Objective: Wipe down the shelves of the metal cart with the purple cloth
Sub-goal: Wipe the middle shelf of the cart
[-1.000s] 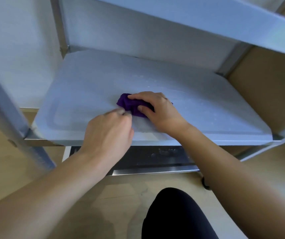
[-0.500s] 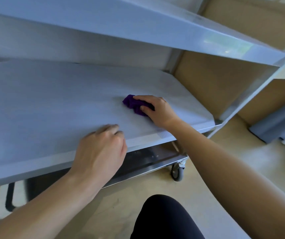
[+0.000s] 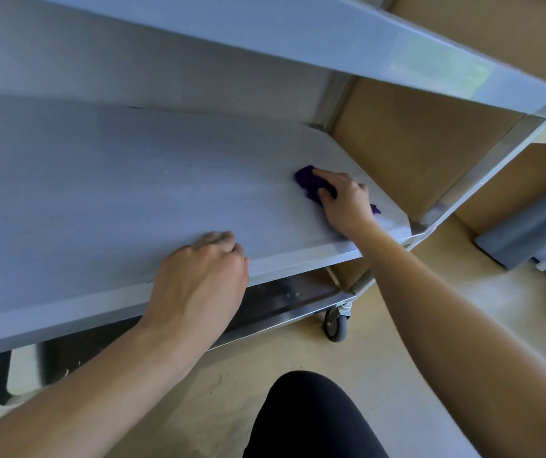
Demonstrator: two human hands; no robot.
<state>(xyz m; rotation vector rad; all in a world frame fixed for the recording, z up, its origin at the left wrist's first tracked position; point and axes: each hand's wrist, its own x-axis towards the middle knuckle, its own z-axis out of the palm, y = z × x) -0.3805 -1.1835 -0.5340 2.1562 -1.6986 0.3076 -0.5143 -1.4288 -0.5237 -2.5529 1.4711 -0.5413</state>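
Note:
The metal cart's middle shelf (image 3: 116,200) spans the view, a flat grey sheet. My right hand (image 3: 347,203) holds the bunched purple cloth (image 3: 308,183) against the shelf near its right end, fingers curled over it; a corner of cloth sticks out behind the palm. My left hand (image 3: 199,279) rests on the shelf's front edge, fingers loosely curled with nothing in them. The upper shelf (image 3: 298,31) hangs overhead.
A lower shelf (image 3: 285,302) shows beneath, with a caster wheel (image 3: 336,323) at its right corner. The cart's right upright post (image 3: 483,166) stands close to the cloth. Brown cardboard (image 3: 407,140) lies behind. A black-clad knee (image 3: 308,421) is at bottom centre on the beige floor.
My right hand has slid the cloth rightward along the shelf toward its right end. My left hand has drawn back from the cloth to the front edge. The view has swung right.

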